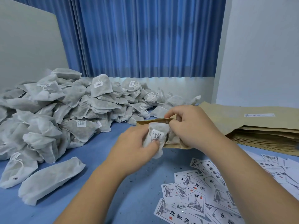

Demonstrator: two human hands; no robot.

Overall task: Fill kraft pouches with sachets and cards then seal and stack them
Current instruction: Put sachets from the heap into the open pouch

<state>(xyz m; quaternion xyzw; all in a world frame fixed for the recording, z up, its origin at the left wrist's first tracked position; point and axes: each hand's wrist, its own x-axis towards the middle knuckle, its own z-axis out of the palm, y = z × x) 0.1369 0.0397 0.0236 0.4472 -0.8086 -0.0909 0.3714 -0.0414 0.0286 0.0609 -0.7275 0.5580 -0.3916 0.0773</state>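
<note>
The left hand (134, 143) grips a sachet (157, 135) (barcode label up) at the mouth of the pouch (145, 122). The right hand (191, 126) pinches the pouch's rim open, just above the table (142, 191).

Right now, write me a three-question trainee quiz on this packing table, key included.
1. True or false: the left hand grips a sachet at the mouth of a kraft pouch.
2. The printed cards lie: A) in a box; B) spread on the table at the person's right; C) on a shelf.
3. Which is on the person's left: the sachet pile or the pouch stack?
Key: 1 true; 2 B; 3 sachet pile.
</note>
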